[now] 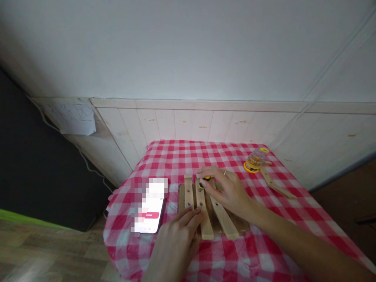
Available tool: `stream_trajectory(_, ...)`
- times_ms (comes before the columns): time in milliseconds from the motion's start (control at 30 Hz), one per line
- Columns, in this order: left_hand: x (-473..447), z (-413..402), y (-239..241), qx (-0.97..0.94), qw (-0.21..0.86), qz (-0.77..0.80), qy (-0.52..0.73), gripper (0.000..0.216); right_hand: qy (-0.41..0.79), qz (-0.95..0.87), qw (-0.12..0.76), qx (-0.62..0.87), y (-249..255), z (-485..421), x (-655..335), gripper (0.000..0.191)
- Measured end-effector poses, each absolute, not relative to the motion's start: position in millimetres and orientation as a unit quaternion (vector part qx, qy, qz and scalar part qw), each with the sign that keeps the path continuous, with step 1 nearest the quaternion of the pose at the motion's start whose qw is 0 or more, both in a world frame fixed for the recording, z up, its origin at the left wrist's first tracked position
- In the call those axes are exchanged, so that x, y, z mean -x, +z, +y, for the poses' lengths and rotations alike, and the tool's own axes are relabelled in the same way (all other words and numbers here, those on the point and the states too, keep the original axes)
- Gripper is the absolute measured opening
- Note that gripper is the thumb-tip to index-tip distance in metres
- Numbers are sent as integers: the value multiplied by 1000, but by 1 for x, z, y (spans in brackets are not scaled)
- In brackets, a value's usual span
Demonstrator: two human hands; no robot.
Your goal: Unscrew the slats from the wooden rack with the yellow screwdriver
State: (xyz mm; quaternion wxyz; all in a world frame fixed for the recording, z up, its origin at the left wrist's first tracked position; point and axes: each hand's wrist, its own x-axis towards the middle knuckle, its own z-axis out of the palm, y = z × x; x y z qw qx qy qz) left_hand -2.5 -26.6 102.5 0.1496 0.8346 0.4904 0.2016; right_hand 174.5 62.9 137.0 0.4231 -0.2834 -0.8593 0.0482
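My right hand (226, 192) is closed around a small black-and-yellow stubby screwdriver (202, 183), its tip hidden near an upper screw of a wooden slat (206, 227). This slat lies on a wooden board (181, 196) between two other slats. On the left slat (188, 184) two dark screw heads show. A third slat (226, 221) lies slanted, with a dark hole or screw, partly under my right hand. My left hand (179, 231) rests with fingers stretched out over the lower ends of the left and middle slats, pressing against them.
A phone (154, 207) with a lit, partly blurred screen lies left of the board. At the back right stand a clear container with yellow parts (255, 160) and a loose wooden slat (276, 186). A red-and-white checked cloth (205, 152) covers the table, which meets the panelled wall (192, 123).
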Motion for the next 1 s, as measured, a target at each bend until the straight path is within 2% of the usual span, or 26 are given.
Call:
stream_trajectory(100,2,-27,104,-832,158,495,194,67,61,-851,434,290,135,64,-173,14)
stream_trajectory(267,3,-27,105,-832,169,493,189,66,117,-833,421,341,133,67,-177,11)
stream_trajectory(467,3,-26,101,-827,176,496,198,65,171,-852,364,337,134,69,-183,36)
stream_trajectory(533,3,-27,100,-826,177,497,199,66,165,-857,360,329,135,68,-182,33)
stream_trajectory(667,3,-27,100,-825,171,500,201,66,137,-854,379,330,139,66,-177,13)
stream_trajectory(733,2,-27,100,-825,173,499,202,66,140,-843,390,343,141,66,-174,11)
stream_trajectory(833,2,-27,101,-826,176,496,200,66,175,-831,390,355,141,68,-172,19)
stream_trajectory(1000,3,-26,105,-827,184,495,193,64,288,-791,409,353,133,70,-172,44)
